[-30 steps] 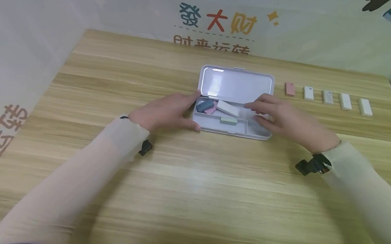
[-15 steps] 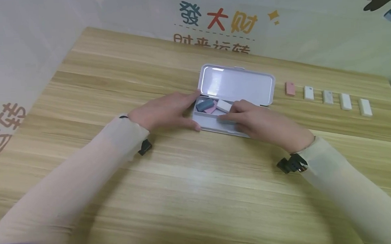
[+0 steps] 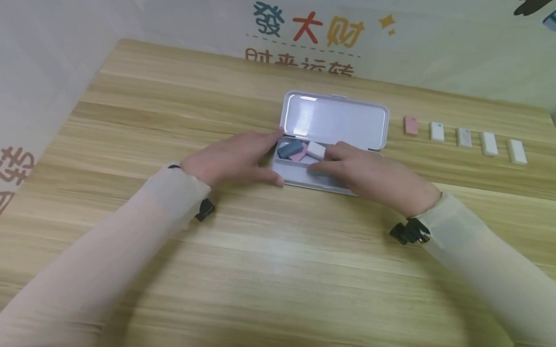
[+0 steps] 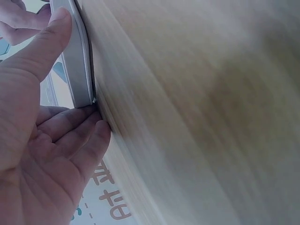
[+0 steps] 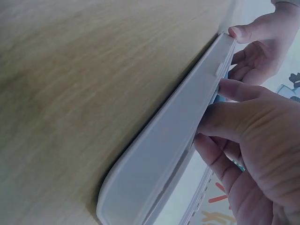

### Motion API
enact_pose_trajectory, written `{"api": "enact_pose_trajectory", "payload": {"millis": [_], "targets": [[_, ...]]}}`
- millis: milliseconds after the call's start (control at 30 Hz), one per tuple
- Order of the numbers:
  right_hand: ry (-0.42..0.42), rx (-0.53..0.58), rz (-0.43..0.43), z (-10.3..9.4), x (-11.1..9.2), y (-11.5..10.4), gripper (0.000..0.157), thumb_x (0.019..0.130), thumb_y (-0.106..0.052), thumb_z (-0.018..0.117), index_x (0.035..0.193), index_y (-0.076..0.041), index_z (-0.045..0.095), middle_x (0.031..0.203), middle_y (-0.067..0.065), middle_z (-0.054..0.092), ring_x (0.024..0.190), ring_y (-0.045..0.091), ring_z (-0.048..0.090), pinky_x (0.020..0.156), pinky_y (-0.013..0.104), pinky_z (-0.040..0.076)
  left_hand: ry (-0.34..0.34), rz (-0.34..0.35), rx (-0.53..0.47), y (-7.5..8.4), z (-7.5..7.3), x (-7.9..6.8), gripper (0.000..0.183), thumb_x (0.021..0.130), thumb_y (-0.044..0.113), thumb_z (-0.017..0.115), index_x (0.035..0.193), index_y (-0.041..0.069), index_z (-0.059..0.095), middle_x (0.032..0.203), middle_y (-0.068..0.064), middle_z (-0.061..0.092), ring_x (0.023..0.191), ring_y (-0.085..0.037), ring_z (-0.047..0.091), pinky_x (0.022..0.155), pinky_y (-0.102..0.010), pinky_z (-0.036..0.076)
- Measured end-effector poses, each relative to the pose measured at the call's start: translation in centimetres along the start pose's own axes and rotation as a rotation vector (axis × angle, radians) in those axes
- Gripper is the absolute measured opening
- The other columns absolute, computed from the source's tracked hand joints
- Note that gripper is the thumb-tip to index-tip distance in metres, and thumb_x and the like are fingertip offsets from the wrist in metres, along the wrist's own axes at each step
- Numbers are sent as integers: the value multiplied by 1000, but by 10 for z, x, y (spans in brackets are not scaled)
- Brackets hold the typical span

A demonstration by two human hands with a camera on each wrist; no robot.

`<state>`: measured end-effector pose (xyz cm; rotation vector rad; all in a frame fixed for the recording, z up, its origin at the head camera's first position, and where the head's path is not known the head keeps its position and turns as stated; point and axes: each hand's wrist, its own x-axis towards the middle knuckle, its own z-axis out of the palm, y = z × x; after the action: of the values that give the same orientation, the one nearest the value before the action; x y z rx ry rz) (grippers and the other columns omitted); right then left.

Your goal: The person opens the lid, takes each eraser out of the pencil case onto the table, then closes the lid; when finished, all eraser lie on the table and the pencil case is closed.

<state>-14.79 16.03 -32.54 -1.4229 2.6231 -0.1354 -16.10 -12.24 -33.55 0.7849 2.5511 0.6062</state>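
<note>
A white pencil case (image 3: 341, 121) lies on the table with its lid raised. My left hand (image 3: 233, 157) holds its left end, the thumb on the front wall (image 4: 77, 61) and the fingers round by the back corner. In the left compartment are a dark blue eraser (image 3: 290, 149), a pink eraser (image 3: 299, 155) partly under it, and a white eraser (image 3: 316, 150). My right hand (image 3: 373, 174) reaches into the case with bent fingers beside the white eraser's right end, covering it. Whatever lies between those fingertips is hidden, in the right wrist view too.
To the right of the case stands a spaced row on the table: a pink eraser (image 3: 410, 126), a white eraser (image 3: 436, 131), a grey-white eraser (image 3: 464, 137) and more white ones (image 3: 489, 143). A printed wall sheet (image 3: 197, 27) borders the wooden table (image 3: 273, 277) behind.
My right hand has moved left from the right side of the case down to its middle, now covering the small green eraser and part of the white one. The left hand has stayed put.
</note>
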Motion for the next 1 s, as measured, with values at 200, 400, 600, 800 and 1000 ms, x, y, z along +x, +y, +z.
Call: {"api": "enact_pose_trajectory", "payload": {"millis": [200,400,600,800,1000], "targets": [[34,-69,-24,0,-5,-1,48,98,3,68,142,-14,64,125,10,66,112,23,64,92,39,62,4,4,-6,0,-1,0,108,89,49,81,168,11,18,164,-8,46,148,-22,48,128,-42,36],[66,-104,-30,0,-9,-1,51,100,3,65,148,-11,57,135,14,65,122,28,66,97,41,62,4,7,-4,1,-1,0,108,89,49,81,168,12,18,163,-8,47,148,-22,49,128,-43,36],[122,-28,23,1,-13,0,46,101,-6,68,145,-6,57,122,12,67,107,23,68,89,37,63,11,16,-11,0,0,0,100,88,47,82,165,14,27,150,-5,58,137,-20,55,125,-42,39],[226,231,144,1,-27,8,47,96,-1,72,141,-2,60,103,8,68,92,19,64,79,36,58,12,16,-16,1,-1,-1,101,88,47,82,166,14,26,152,-5,56,140,-20,54,126,-43,39],[402,335,146,3,-50,22,48,90,10,74,136,7,61,98,12,69,89,18,64,83,10,52,6,5,-4,0,-1,0,105,88,47,83,167,11,23,156,-9,54,142,-22,53,127,-43,38]]}}
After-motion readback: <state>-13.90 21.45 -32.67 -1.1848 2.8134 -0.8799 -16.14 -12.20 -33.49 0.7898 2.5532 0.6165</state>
